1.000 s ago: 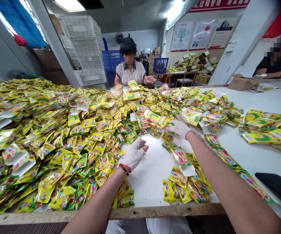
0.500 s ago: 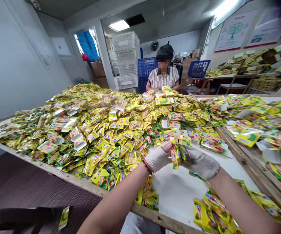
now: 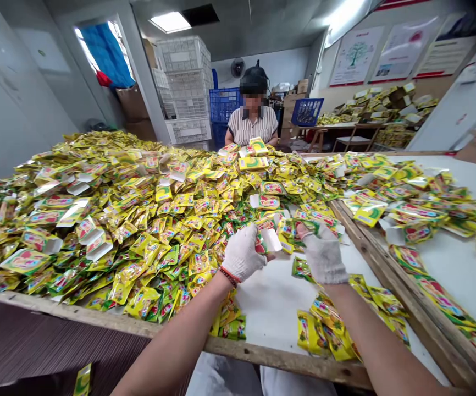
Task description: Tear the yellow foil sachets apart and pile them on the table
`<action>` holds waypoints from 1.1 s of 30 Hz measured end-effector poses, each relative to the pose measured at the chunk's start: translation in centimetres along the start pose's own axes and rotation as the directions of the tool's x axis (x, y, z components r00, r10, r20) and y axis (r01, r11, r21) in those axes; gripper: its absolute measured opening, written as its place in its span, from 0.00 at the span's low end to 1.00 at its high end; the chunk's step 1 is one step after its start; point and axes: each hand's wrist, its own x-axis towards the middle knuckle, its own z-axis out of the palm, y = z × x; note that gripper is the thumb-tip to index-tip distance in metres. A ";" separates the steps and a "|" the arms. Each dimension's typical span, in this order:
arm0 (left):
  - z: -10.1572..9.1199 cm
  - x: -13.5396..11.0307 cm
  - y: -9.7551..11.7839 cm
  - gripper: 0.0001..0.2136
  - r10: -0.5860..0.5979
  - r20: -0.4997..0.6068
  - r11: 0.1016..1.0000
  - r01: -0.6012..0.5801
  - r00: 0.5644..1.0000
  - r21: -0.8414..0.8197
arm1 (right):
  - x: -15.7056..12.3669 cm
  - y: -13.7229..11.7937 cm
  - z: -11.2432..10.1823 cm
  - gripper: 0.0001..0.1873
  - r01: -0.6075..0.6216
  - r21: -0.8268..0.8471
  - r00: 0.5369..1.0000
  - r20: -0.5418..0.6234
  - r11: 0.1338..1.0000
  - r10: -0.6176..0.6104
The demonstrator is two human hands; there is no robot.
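Observation:
In a white glove, my left hand (image 3: 244, 254) grips a small open carton (image 3: 270, 241), whose white inner flap faces right. To its right is my gloved right hand (image 3: 325, 257), with fingers curled at a green and yellow sachet (image 3: 309, 225); its grip is partly hidden by the glove. A green sachet (image 3: 302, 268) lies on the white tabletop (image 3: 277, 300) just below that hand. Nearer me, beside my right forearm, sits a group of yellow sachets (image 3: 318, 330). The big heap of sachets (image 3: 172, 220) rises left of and beyond both hands, with several cartons on it.
A wooden divider (image 3: 380, 256) runs along the right side, with more cartons (image 3: 423, 212) beyond it. The table's wooden front edge (image 3: 279, 368) is close to my lap. Across the heap a person (image 3: 253, 121) sits facing me. One packet (image 3: 82, 380) lies on the floor.
My hands have moved apart; before, they were together around yellow packets. The open carton now shows in my left hand. The view has swung to the right.

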 end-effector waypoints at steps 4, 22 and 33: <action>0.3 -0.2 0.4 0.30 0.095 0.019 0.974 -0.097 0.995 0.207 | -0.4 -0.1 1.1 0.16 0.033 -0.191 0.994 0.104 0.981 -0.013; 0.4 -0.8 1.4 0.29 0.173 0.101 0.953 -0.192 0.980 0.233 | -0.1 0.6 0.8 0.12 0.306 -0.465 0.932 0.325 0.831 -0.160; 0.2 -0.5 0.9 0.29 0.165 0.094 0.918 -0.188 0.982 0.349 | -0.7 -0.1 0.8 0.15 0.296 -0.435 0.920 0.368 0.850 -0.132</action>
